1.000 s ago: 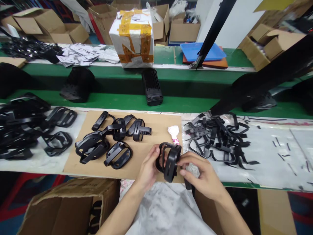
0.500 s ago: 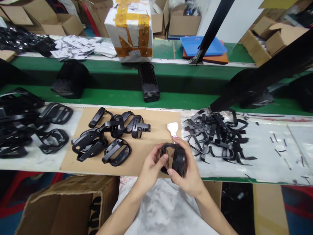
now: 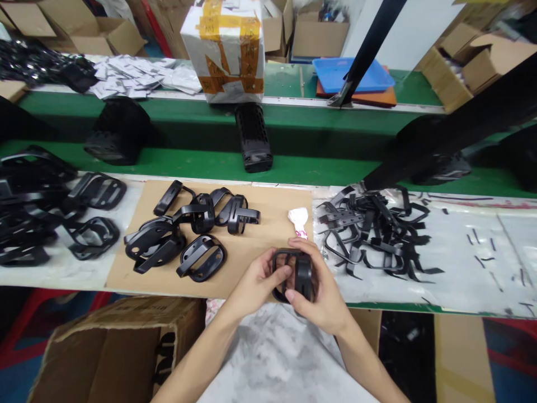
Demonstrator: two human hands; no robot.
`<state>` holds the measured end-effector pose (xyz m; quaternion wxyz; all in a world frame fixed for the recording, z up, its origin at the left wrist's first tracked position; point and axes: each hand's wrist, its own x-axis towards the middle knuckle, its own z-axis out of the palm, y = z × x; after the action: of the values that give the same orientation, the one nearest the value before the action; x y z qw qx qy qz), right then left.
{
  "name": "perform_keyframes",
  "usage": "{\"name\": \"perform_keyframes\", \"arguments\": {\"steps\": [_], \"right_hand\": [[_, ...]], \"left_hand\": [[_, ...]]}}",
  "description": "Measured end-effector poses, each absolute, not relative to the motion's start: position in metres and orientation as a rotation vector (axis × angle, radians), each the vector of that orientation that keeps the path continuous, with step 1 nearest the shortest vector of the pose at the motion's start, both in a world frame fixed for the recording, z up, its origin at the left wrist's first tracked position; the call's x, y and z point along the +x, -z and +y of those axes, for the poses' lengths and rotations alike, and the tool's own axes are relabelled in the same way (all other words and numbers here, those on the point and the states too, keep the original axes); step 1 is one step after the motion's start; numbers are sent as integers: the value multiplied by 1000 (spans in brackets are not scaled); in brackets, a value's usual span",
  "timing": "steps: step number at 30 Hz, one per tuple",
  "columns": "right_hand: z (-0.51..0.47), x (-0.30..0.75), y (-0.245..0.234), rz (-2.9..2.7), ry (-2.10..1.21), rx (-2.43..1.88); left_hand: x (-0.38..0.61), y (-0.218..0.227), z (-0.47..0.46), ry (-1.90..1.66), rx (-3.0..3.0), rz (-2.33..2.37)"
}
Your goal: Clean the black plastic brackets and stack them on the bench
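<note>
Both hands meet over the near edge of the table (image 3: 461, 268), closed on one black plastic frame (image 3: 302, 274). The left hand (image 3: 254, 286) takes the frame's left side, its fingers (image 3: 282, 272) curled onto the rim with the thumb laid across the opening. The right hand (image 3: 326, 299) wraps the right side, its fingers (image 3: 302, 244) arched over the top and the thumb pressing up from below, so both hands are grasping the frame. The frame sits upright between them, just above the front edge of a cardboard sheet (image 3: 268, 229). Just beyond the fingers lies a small white packet (image 3: 298, 218) with pink print. To the left of the fingers, on the cardboard, lies a cluster of assembled black frames (image 3: 195, 235); further left is a larger heap of them (image 3: 37, 207). To the right of the fingers is a tangled pile of black strip brackets (image 3: 373, 235). Well beyond the fingers runs a green conveyor belt (image 3: 319, 168) carrying a black perforated housing (image 3: 253, 137). Below and left of the hands stands an open cardboard box (image 3: 104, 347), and under the wrists spreads a crumpled white sheet (image 3: 272, 358).
</note>
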<state>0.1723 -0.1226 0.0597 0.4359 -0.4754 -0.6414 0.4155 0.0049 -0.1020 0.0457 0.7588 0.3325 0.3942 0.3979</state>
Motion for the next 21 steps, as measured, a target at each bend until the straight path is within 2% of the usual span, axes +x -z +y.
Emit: {"name": "perform_keyframes", "arguments": {"steps": [7, 11, 21], "right_hand": [[-118, 169, -55, -1397, -1061, -1219], [-117, 177, -53, -1422, -1145, -1150], [-118, 185, -54, -1450, -1122, -1122]], "left_hand": [[16, -45, -99, -948, 497, 806], [9, -48, -99, -872, 397, 764], [14, -54, -97, -869, 742, 902]]}}
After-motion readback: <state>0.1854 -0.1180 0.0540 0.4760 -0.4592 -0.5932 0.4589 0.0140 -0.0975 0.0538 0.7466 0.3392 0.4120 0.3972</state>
